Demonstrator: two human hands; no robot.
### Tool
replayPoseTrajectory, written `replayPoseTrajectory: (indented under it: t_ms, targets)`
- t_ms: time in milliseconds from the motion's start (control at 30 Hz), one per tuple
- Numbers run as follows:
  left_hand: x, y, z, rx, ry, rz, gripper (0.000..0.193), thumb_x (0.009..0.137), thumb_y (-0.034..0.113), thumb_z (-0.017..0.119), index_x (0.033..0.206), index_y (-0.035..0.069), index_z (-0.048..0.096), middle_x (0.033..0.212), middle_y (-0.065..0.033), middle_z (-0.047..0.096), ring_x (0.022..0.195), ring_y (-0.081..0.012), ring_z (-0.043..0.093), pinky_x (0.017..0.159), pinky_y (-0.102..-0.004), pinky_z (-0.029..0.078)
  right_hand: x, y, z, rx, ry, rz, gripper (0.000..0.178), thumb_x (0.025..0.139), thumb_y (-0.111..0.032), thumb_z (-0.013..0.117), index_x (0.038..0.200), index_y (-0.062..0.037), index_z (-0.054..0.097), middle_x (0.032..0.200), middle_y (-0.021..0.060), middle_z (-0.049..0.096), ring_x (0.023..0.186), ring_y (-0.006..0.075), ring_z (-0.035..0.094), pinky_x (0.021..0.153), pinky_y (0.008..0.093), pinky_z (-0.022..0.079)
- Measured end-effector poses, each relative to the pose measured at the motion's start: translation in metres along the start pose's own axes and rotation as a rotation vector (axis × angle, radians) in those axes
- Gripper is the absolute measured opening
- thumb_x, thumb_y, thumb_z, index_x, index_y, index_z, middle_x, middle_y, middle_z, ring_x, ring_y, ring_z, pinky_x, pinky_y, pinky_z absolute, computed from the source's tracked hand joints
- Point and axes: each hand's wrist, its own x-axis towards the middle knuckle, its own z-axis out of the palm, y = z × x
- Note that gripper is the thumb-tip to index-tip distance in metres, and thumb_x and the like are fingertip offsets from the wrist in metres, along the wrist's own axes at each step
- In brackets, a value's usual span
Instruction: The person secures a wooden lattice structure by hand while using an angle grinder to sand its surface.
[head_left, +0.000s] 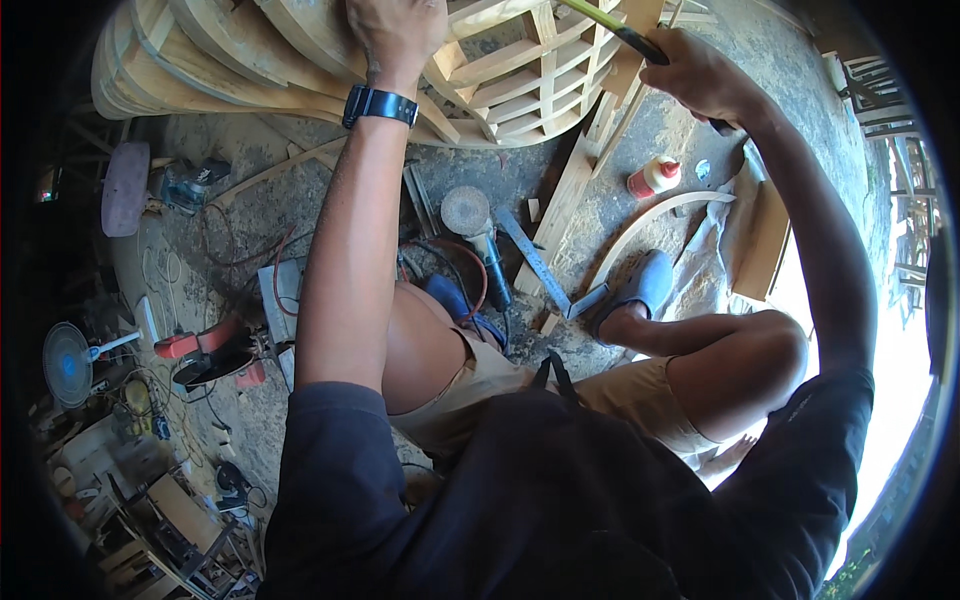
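Observation:
A curved wooden frame [300,60] of bent slats and cross pieces fills the top of the view. My left hand [395,35] rests flat on one of its curved ribs, a dark watch on the wrist. My right hand [705,75] is closed around the black handle of a long tool with a yellow-green shaft [610,25], held up over the slatted part of the frame [530,75]. The tool's head is out of view.
On the concrete floor lie an angle grinder [475,235], a metal square [540,265], loose wooden planks [565,195], a curved wood strip [650,225], a white glue bottle with red cap [655,177], a red circular saw [205,350], cables and a small fan [68,362].

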Motion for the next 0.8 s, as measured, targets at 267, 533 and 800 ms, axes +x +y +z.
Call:
replayPoseTrajectory:
  t_ms: [267, 533, 800]
  targets:
    - [0.004, 0.014, -0.017, -0.175, -0.080, -0.092, 0.068, 0.094, 0.057, 0.063, 0.114, -0.009, 0.064, 0.100, -0.0294, 0.068, 0.094, -0.0441, 0.065, 0.083, -0.0476, 0.050, -0.015, 0.010, 0.013, -0.174, 0.203, -0.296, 0.021, 0.097, -0.021, 0.059, 0.093, -0.0015, 0.053, 0.059, 0.0027, 0.051, 0.044, 0.0135, 0.052, 0.044, 0.0323, 0.044]
    - [0.004, 0.014, -0.008, -0.187, -0.173, -0.169, 0.070, 0.095, 0.056, 0.061, 0.120, -0.009, 0.060, 0.108, -0.0315, 0.066, 0.100, -0.0443, 0.064, 0.088, -0.0457, 0.049, -0.017, -0.006, 0.018, 0.193, 0.031, 0.034, 0.027, 0.100, -0.027, 0.061, 0.092, -0.0018, 0.057, 0.059, -0.0015, 0.049, 0.043, 0.0057, 0.048, 0.038, 0.0249, 0.041]
    - [-0.018, 0.044, -0.006, -0.045, 0.280, 0.343, 0.049, 0.095, 0.028, 0.067, 0.132, -0.002, 0.051, 0.118, -0.0267, 0.058, 0.110, -0.0402, 0.056, 0.095, -0.0495, 0.044, -0.021, -0.001, 0.018, 0.254, 0.049, 0.007, 0.033, 0.102, -0.032, 0.060, 0.098, 0.0004, 0.063, 0.063, 0.0007, 0.053, 0.046, 0.0084, 0.050, 0.042, 0.0274, 0.042]
